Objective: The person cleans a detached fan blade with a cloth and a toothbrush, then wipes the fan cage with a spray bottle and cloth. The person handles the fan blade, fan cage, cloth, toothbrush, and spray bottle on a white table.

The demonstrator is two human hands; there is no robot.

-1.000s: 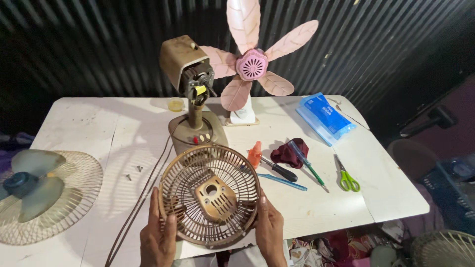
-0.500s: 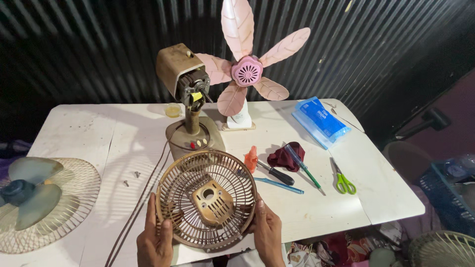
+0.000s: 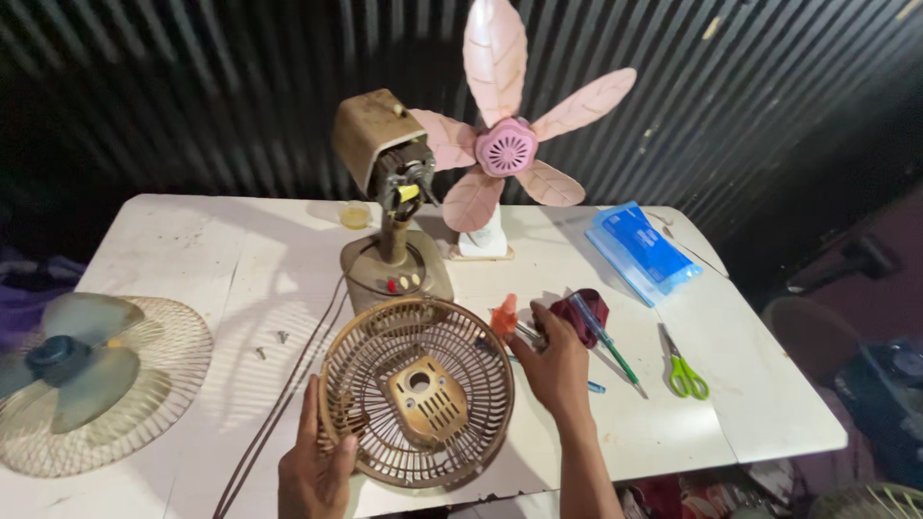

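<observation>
— What's the left hand [image 3: 312, 471] on?

— It grips the left rim of the tan fan guard [image 3: 416, 389], near the front edge of the white table [image 3: 173, 250].

— And the right hand [image 3: 556, 370]?

— Apart from the guard, fingers bent over tools just beside its right rim: an orange-handled tool [image 3: 504, 315] and a green screwdriver [image 3: 604, 338].

— Anything behind?

— The bare fan motor on its stand [image 3: 389, 216], mid-table. Green scissors [image 3: 681, 363] lie toward the right edge, a blue packet [image 3: 640, 250] near the far right corner.
</observation>
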